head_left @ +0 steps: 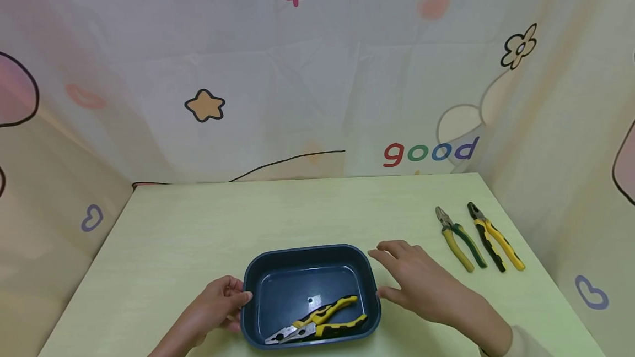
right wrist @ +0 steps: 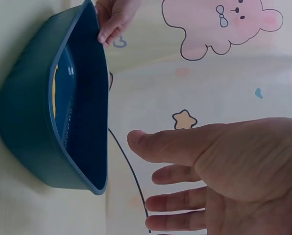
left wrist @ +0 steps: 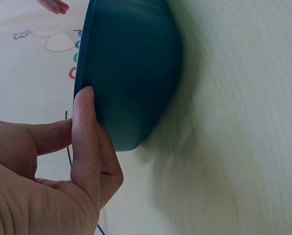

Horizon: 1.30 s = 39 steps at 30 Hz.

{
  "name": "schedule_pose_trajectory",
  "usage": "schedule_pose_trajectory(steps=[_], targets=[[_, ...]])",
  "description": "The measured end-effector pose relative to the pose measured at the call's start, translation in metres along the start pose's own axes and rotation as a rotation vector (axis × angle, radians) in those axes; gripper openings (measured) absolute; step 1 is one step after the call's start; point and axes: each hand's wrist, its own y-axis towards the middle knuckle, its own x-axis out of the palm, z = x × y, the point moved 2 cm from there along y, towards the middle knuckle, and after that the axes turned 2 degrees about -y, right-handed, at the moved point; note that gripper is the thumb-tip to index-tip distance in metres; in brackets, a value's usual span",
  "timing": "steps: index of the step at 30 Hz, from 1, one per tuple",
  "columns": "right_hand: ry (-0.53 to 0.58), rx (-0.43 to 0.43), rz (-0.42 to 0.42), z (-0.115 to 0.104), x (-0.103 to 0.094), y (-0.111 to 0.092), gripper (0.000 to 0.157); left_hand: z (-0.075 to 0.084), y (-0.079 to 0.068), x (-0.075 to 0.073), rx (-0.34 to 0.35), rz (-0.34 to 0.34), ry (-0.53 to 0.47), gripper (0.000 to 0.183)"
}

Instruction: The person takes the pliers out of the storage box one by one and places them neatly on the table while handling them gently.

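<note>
A dark blue plastic bin [head_left: 307,277] stands near the front of the table. Inside, along its near side, lie pliers [head_left: 327,315] with yellow and black handles and metal jaws. My left hand [head_left: 218,303] pinches the bin's left rim, thumb over the edge and fingers against the outer wall [left wrist: 131,63]. At the opposite side, my right hand [head_left: 419,280] is spread with nothing in it, its thumb close to the right rim. The right wrist view shows its straight fingers [right wrist: 178,200] apart from the bin.
On the right of the table lie pliers with green handles [head_left: 458,241] and, beside them, pliers with yellow and black handles [head_left: 496,238]. A printed curtain [head_left: 317,81] hangs behind the table and along both sides.
</note>
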Motion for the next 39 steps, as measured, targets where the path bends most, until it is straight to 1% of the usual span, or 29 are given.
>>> schedule_pose_trajectory(steps=[7,14,26,35,39], targets=[[0.008,-0.005,-0.037,-0.005,0.004,0.003,0.062,0.0,-0.001,0.0,-0.005,-0.006,-0.001,0.016],[0.026,-0.002,-0.076,-0.007,0.008,0.005,0.062,0.0,0.0,-0.001,-0.024,0.003,0.002,0.014],[0.05,-0.02,-0.108,-0.01,0.017,0.008,0.061,-0.001,-0.001,-0.001,-0.012,0.005,-0.003,0.013],[0.018,-0.041,-0.101,-0.011,0.025,0.011,0.061,-0.001,0.001,-0.001,-0.029,0.003,0.009,0.015],[-0.014,-0.044,-0.108,-0.012,0.03,0.012,0.062,-0.001,0.003,-0.001,-0.035,0.0,0.011,0.015]])
